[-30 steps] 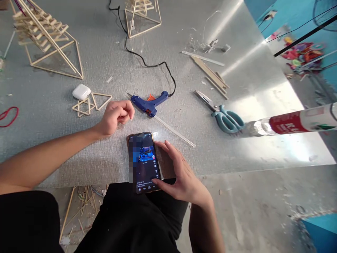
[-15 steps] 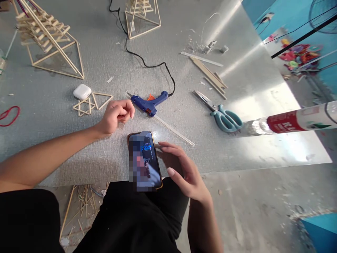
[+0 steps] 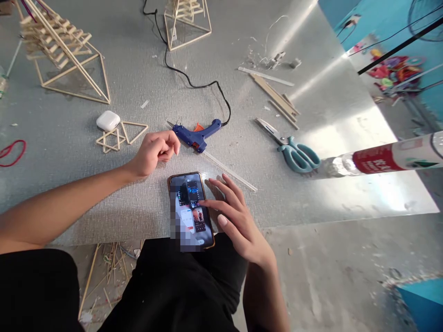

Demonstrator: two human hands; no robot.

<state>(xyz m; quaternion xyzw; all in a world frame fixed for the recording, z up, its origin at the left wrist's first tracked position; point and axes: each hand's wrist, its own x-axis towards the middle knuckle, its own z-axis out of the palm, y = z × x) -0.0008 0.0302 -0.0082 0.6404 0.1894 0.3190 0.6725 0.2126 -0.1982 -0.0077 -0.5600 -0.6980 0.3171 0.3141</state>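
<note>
A smartphone [image 3: 192,212] in a gold-edged case lies at the table's front edge, its screen lit with several small app windows. Over its right side reaches my right hand [image 3: 242,228], fingers spread, the index fingertip at the screen. My left hand [image 3: 157,152] rests on the table above the phone, fingers curled in with nothing visible in them. Just beside its knuckles lies a blue hot glue gun [image 3: 195,137] with an orange trigger. A clear glue stick [image 3: 230,172] sticks out of the gun's back end.
Scissors [image 3: 294,152] and a plastic bottle [image 3: 377,159] lie at the right. Wooden sticks [image 3: 275,94] are behind them. A white earbud case [image 3: 108,120] and small stick shapes [image 3: 112,139] lie left. Stick frames [image 3: 74,69] stand farther back. The gun's black cord [image 3: 188,83] crosses the table.
My right hand's fingers have stretched out, and the index finger has come onto the phone screen. The screen now displays several app windows. My left hand has barely moved.
</note>
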